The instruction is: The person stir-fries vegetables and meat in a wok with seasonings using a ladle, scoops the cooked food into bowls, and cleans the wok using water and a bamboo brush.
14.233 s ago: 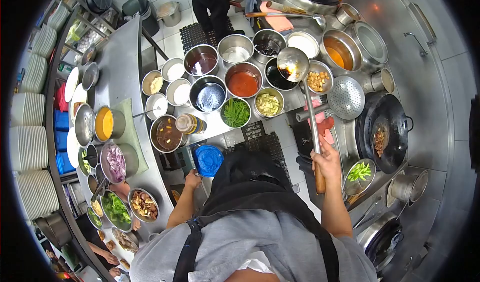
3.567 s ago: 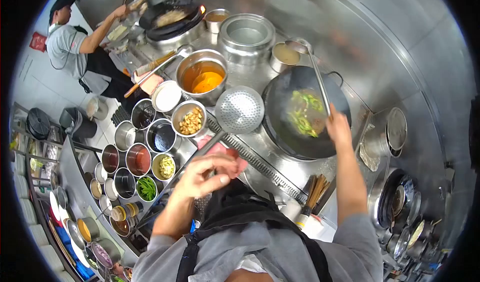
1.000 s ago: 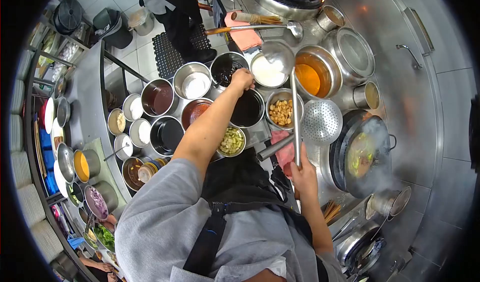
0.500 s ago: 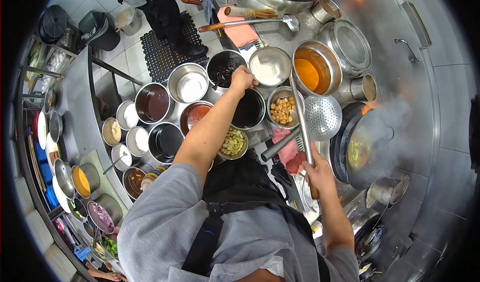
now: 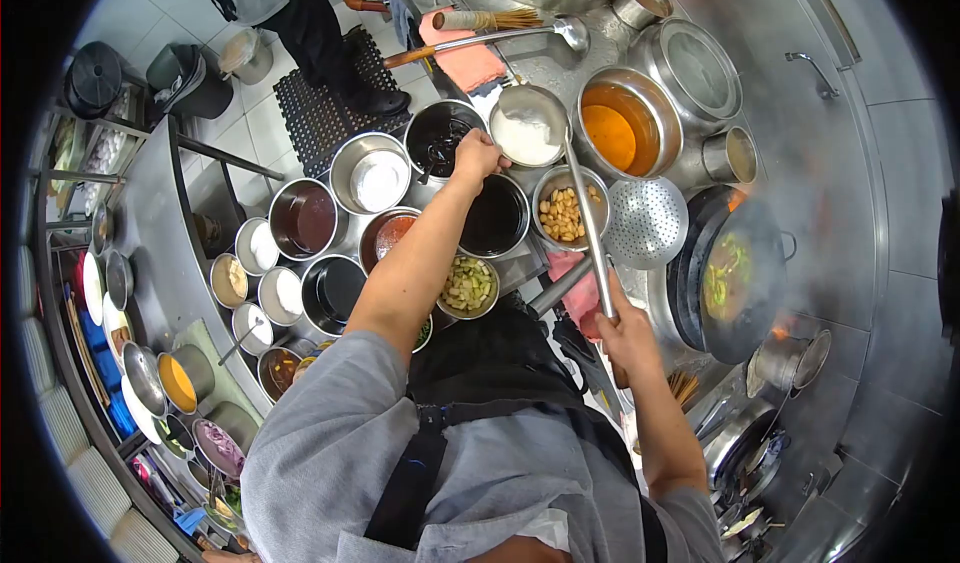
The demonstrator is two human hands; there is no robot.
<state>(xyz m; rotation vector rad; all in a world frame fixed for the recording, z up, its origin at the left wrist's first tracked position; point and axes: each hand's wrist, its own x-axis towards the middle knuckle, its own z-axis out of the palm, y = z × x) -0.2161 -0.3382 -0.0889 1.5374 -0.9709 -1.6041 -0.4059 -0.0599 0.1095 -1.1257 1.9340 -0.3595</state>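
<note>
The person's right hand (image 5: 629, 337) is closed around the lower end of a long-handled ladle (image 5: 587, 225), whose shaft rises away from the body to a bowl lying over the pot of white contents (image 5: 522, 166); whether the bowl touches what is inside is hard to tell. The left hand (image 5: 481, 156) has its fingers bent together at the near-left edge of that same pot, and I cannot tell whether they pinch the rim. Just left of this hand stands a pot of black strips (image 5: 425, 113), and just below it a pot of black liquid (image 5: 527, 225). The ladle shaft crosses above a pot of tan chunks (image 5: 560, 176), with a perforated skimmer (image 5: 650, 225) beside it on the right. Beyond the white contents sits a larger pot of orange liquid (image 5: 650, 113). Nearer the body are a pot of pale green dice (image 5: 470, 316) and, by the right hand, a pink cloth (image 5: 577, 296). Further right, a wok (image 5: 765, 288) holds green pieces under a haze. At the far end, a second ladle (image 5: 480, 42) and a bundled brush (image 5: 490, 20) lie across a peach cloth (image 5: 470, 66), and another person (image 5: 308, 43) stands on a black mat (image 5: 310, 123).
</note>
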